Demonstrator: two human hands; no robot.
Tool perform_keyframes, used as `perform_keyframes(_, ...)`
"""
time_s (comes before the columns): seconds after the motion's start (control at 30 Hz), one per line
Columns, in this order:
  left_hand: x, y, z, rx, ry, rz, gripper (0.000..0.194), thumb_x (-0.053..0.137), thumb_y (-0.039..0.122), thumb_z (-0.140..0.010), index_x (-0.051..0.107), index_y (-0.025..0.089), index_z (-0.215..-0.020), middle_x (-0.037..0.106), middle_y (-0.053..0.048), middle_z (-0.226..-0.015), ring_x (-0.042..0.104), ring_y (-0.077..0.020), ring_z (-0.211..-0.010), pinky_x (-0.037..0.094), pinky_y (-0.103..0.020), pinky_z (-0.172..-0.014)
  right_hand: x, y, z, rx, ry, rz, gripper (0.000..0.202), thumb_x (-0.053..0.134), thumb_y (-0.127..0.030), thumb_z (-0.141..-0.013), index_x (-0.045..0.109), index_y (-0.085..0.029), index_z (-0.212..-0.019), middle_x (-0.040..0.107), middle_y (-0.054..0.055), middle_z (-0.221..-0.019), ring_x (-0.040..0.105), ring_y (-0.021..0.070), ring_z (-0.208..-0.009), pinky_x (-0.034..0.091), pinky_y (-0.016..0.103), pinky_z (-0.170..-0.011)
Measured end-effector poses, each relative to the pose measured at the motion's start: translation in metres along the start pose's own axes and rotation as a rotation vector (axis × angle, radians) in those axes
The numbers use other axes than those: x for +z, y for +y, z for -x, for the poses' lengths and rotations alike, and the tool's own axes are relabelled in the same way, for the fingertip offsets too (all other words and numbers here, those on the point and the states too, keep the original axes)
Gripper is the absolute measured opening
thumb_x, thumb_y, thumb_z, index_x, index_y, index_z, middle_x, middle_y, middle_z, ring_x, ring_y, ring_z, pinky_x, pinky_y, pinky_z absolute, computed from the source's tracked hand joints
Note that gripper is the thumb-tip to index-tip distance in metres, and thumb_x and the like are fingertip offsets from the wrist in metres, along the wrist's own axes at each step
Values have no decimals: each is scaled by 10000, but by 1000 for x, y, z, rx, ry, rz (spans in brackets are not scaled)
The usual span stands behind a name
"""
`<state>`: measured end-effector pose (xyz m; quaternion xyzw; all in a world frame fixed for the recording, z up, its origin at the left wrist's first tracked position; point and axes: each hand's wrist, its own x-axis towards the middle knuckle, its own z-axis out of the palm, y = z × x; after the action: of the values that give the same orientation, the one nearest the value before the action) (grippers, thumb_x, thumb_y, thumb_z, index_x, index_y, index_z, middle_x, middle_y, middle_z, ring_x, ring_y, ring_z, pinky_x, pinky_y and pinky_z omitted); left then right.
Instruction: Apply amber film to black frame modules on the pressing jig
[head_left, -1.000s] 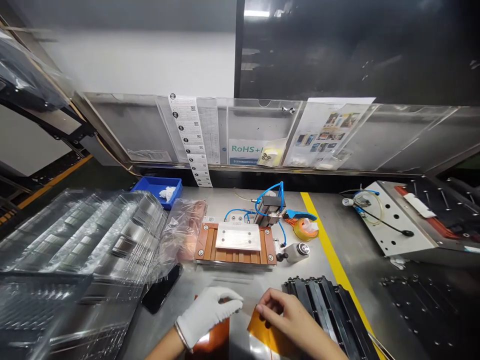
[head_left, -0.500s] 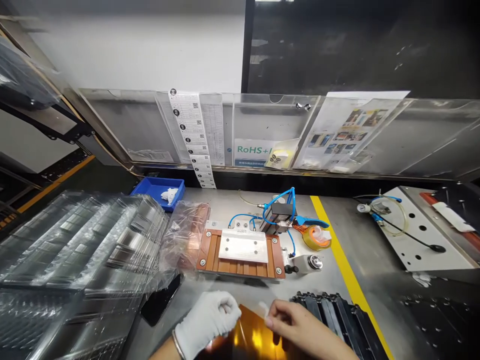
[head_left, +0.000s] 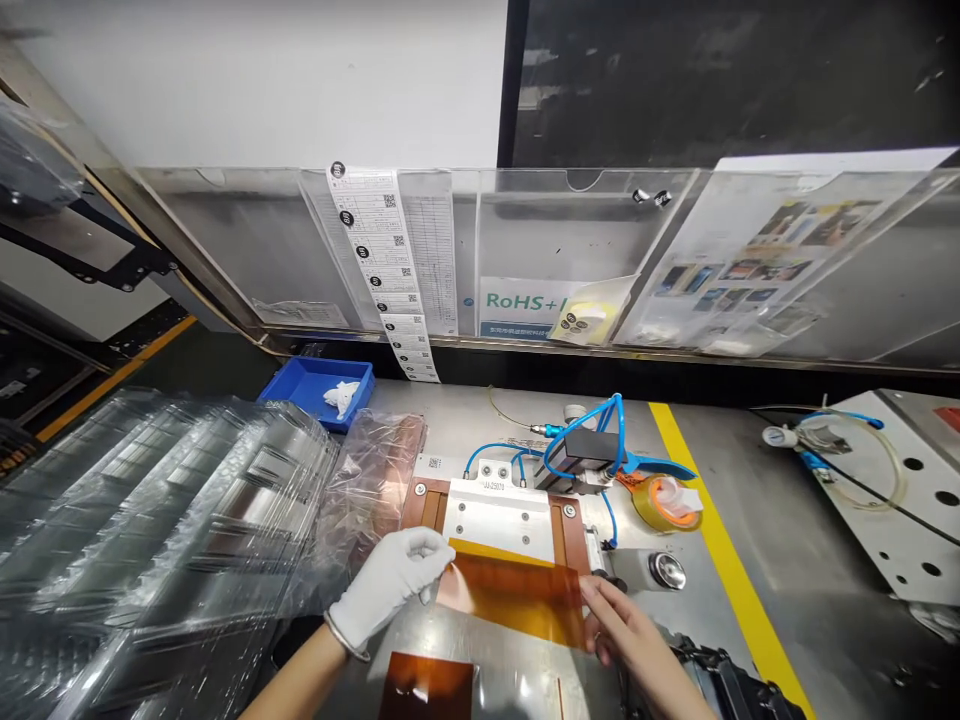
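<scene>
Amber film (head_left: 517,598) stretched between hands: left end pinched in gloved left hand (head_left: 397,580), right end pinched in bare right hand (head_left: 619,620).

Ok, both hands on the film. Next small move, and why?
Probably a slight shift forward: the left hand and right hand pinch opposite ends of the amber film, which in this view overlaps only the near part of the white plate.
</scene>
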<state>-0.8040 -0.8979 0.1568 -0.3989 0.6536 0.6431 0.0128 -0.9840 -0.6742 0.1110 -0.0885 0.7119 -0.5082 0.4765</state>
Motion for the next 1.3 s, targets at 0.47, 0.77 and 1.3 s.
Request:
perform_keyframes(0.47,-16,0,-48,-95,23,-155,268,531,446,-800,516,217,-661,508,90,-441,400,-94,-399,288,-253,-480,8,-14,-60,39,-24,26,572,636,-779,-614,501,-224,-582,362,-111,-373,233,55,-351,174,224,-402)
perform_keyframes(0.77,-13,-13,-69,-109,68,-195,220,517,344,-793,419,244,-623,479,107,-391,445,-108,-406,320,-252,-519,13,-27,-79,107,-8,109,482,620,-685,-615,432,-243,-574,363,-114,-355,288,56,-349,164,199,-386)
perform_keyframes(1.3,-14,-12,-66,-107,155,-215,266,583,391,-723,384,248,-623,423,106,-521,486,-105,-464,277,-235,-450,-3,-32,-84,-10,44,470,490,618,-647,-637,368,-246,-503,369,-81,-454,378,109,-481,274,254,-501)
